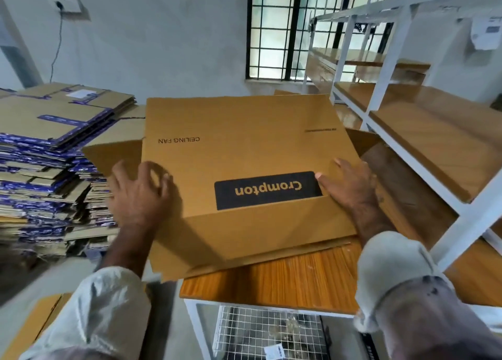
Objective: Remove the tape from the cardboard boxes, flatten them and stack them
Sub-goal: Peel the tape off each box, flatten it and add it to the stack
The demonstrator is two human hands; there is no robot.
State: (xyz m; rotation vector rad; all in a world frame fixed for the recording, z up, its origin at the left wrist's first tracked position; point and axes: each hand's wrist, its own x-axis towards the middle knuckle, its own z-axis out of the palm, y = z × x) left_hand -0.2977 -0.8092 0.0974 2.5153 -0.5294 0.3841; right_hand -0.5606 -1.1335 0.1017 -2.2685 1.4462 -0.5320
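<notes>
Pressing flattened cardboard box [244, 153] on table [271, 278]: left hand [138, 194] curled, right hand [350, 188] flat, fingers straight.

small print on box [320, 129] illegible, stack [40, 153] cut off left

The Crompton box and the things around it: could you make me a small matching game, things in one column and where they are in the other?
Things:
1. Crompton box
2. stack of flattened boxes
3. wire basket
4. window

Places:
A. under the table top
B. in the far wall
C. left of the table
D. under both hands, on the table

Pairs: 1-D, 2-C, 3-A, 4-B
</notes>
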